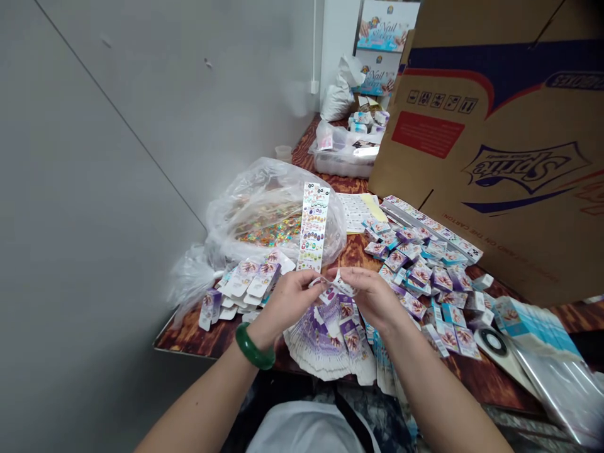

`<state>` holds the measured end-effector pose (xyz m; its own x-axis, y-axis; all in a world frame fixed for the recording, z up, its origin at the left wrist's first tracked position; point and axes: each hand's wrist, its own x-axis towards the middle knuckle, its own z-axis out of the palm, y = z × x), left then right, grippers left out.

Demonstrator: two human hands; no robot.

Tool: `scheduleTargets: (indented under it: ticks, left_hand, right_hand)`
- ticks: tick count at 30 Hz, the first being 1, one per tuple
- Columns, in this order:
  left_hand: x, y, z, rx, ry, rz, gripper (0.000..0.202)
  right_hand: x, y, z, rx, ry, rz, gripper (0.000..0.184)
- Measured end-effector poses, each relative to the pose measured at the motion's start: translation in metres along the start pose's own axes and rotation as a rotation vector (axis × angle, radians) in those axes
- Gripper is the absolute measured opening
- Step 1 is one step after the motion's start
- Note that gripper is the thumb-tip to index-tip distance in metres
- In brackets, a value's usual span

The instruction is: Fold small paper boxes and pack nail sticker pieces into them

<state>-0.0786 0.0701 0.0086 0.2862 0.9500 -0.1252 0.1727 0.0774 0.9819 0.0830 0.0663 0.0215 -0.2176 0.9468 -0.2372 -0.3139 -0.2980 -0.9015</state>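
A small white sheet of nail stickers point(343, 287) is pinched between the fingers of both my hands, bent between them. My left hand point(296, 296), with a green bangle on the wrist, grips its left end. At the other end my right hand point(375, 297) has thumb and fingers closed on the sheet. Just below lies a fanned stack of flat purple-and-white cartons point(323, 349). Beyond my hands, a long strip of nail stickers point(312, 226) leans against a clear plastic bag point(221, 220) holding colourful small pieces.
Small folded boxes point(419, 274) are heaped on the right. Flat cartons point(248, 280) lie at left near a grey wall point(117, 220). A large cardboard box point(509, 239) stands at right. Behind are a plastic tub point(344, 165) and a roll of tape point(492, 341) sits front right.
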Motion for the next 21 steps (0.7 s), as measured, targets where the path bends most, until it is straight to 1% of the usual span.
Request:
scheduleTargets:
  ticks: [2,3,5,6,8,10,12,14,15,17,18,19,20,21]
  left_hand:
    - [0.001,0.0,0.008,-0.264,0.062,-0.071,0.017]
    - [0.001,0.0,0.011,-0.4,0.065,-0.098,0.018]
    - [-0.001,0.001,0.016,-0.631,0.028,-0.133,0.022]
    - [-0.002,0.002,0.017,-0.699,0.015,-0.139,0.022]
    - [-0.003,0.002,0.017,-0.717,0.016,-0.131,0.023]
    - [-0.004,0.003,0.015,-0.616,0.045,-0.124,0.027]
    - [-0.002,0.005,0.009,-0.495,0.062,-0.123,0.031]
    - [0.005,0.008,-0.002,-0.38,0.024,-0.119,0.035]
    - [0.012,0.01,-0.01,-0.302,-0.024,-0.113,0.036]
    - [0.032,0.013,-0.035,-0.059,-0.125,-0.119,0.038]
    - [0.046,0.012,-0.051,0.119,-0.128,-0.124,0.036]
    - [0.06,0.009,-0.068,0.338,-0.054,-0.142,0.034]
    - [0.075,0.005,-0.086,0.427,0.027,-0.17,0.03]
    - [0.089,-0.001,-0.103,0.475,0.081,-0.194,0.027]
  right_hand:
    - [0.003,0.007,0.004,0.044,0.026,0.035,0.021]
    - [0.005,0.011,0.006,0.071,0.054,0.028,0.023]
    - [0.009,0.018,0.009,0.129,0.135,-0.011,0.028]
    - [0.011,0.02,0.009,0.142,0.171,-0.018,0.031]
    - [0.014,0.024,0.01,0.1,0.176,0.018,0.036]
    - [0.016,0.026,0.008,0.006,0.117,0.052,0.033]
    - [0.018,0.03,0.005,-0.045,0.053,0.03,0.03]
    - [0.021,0.034,0.002,-0.029,0.039,-0.024,0.029]
    - [0.023,0.037,0.0,-0.021,0.046,-0.045,0.028]
    - [0.026,0.042,-0.004,-0.048,0.082,-0.078,0.026]
    - [0.027,0.043,-0.006,-0.083,0.104,-0.092,0.026]
    - [0.028,0.044,-0.008,-0.124,0.118,-0.102,0.026]
    - [0.028,0.045,-0.009,-0.161,0.126,-0.111,0.026]
    - [0.028,0.045,-0.01,-0.191,0.128,-0.116,0.027]
